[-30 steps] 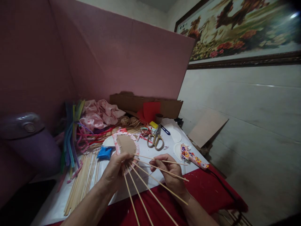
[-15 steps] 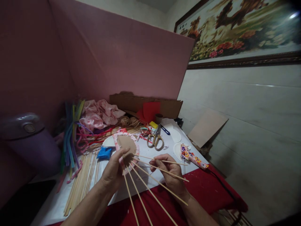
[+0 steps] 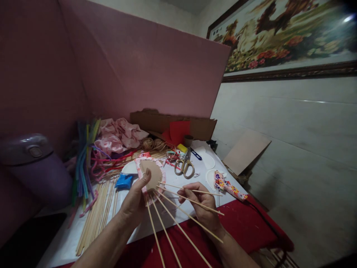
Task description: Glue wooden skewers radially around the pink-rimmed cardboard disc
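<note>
A half-round cardboard piece (image 3: pixel 154 173) with a pink fabric border is held up over the table. My left hand (image 3: pixel 135 199) grips it by its left side, thumb over the front and fingers hidden behind. Several thin bamboo sticks (image 3: pixel 178 225) fan out from its lower edge towards me and to the right. At the right of the fan, my right hand (image 3: pixel 202 204) pinches a bamboo stick between thumb and fingers, with a neighbouring stick lying close along the hand.
Gold-handled scissors (image 3: pixel 184 168), a blue packet (image 3: pixel 124 181) and a flower-patterned glue gun (image 3: pixel 228 185) lie around the work. Loose sticks (image 3: pixel 96 217), pipe cleaners (image 3: pixel 82 163), pink cloth (image 3: pixel 118 136) and a purple bottle (image 3: pixel 36 167) are at left.
My left thumb has lifted and straightened upward, baring more of the cardboard's lower part. My right hand and the sticks have hardly moved.
</note>
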{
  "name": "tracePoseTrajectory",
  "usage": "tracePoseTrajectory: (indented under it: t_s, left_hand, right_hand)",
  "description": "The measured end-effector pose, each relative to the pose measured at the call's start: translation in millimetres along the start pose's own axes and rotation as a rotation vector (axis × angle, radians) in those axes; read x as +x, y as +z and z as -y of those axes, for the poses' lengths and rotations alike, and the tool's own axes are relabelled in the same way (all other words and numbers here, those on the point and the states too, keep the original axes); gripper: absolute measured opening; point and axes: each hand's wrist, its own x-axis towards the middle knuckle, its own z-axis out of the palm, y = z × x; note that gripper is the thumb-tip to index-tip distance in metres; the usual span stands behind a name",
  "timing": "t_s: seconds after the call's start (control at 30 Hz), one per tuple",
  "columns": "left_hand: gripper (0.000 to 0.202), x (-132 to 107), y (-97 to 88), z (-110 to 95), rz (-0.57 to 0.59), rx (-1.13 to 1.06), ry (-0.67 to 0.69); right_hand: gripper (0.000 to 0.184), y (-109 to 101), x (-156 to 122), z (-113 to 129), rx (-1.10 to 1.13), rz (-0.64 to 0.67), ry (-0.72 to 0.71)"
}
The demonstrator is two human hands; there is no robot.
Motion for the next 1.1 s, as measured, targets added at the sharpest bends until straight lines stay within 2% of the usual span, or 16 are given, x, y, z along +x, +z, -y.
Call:
tracePoseTrajectory:
  t_s: [0.17, 0.33, 0.67, 1.1]
  left_hand:
    - [0.029, 0.9, -2.2, 0.4, 0.071, 0.032, 0.037]
    - [0.027, 0.4, -4.1, 0.6, 0.104, 0.043, 0.022]
    - [0.022, -1.8, -1.8, -2.9, 0.081, 0.078, -0.003]
    - [0.025, -0.2, -2.9, -1.0, 0.073, 0.037, -0.009]
  right_hand:
    - [0.008, -1.1, -0.3, -1.1, 0.000, 0.009, -0.015]
    - [0.009, -1.4, 0.4, -1.8, 0.002, -0.003, -0.018]
    - [0.009, 0.0, 1.1, 0.6, 0.019, -0.004, -0.017]
    - [0.008, -0.9, 1.2, -0.9, 0.023, 0.003, -0.023]
